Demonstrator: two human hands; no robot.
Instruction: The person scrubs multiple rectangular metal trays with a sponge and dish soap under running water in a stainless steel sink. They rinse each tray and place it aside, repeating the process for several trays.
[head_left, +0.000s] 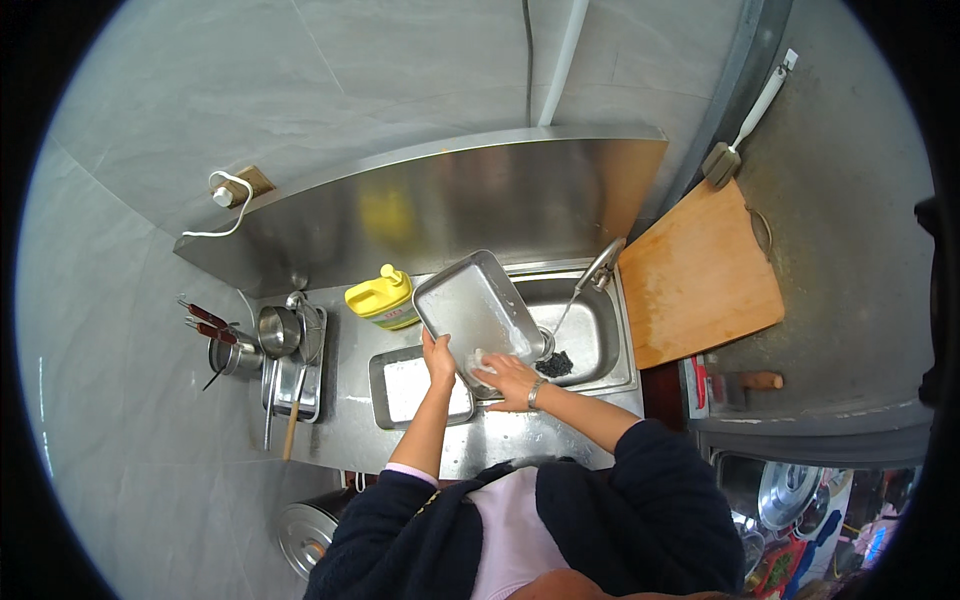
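Observation:
My left hand (440, 360) grips the near left edge of a rectangular stainless steel tray (472, 300), which is tilted over the left side of the sink (607, 330). Pressed to the tray's inner face is a whitish cloth or sponge (478, 365), partly covered by my right hand (511, 381), which has a bracelet at the wrist. White suds streak the metal. Under the tilted tray, a second steel tray (386, 401) lies on the counter. Water (562, 316) runs from the faucet (600, 268) into the basin. A dark scouring pad (555, 364) rests on the basin floor.
A yellow pump jug (382, 300) stands behind the trays. On the left are a steel saucepan (279, 331), a wire strainer (310, 334) and a pot holding brown-handled tools (236, 355). A wooden cutting board (701, 277) leans right of the sink, below a hanging white-handled brush (746, 127).

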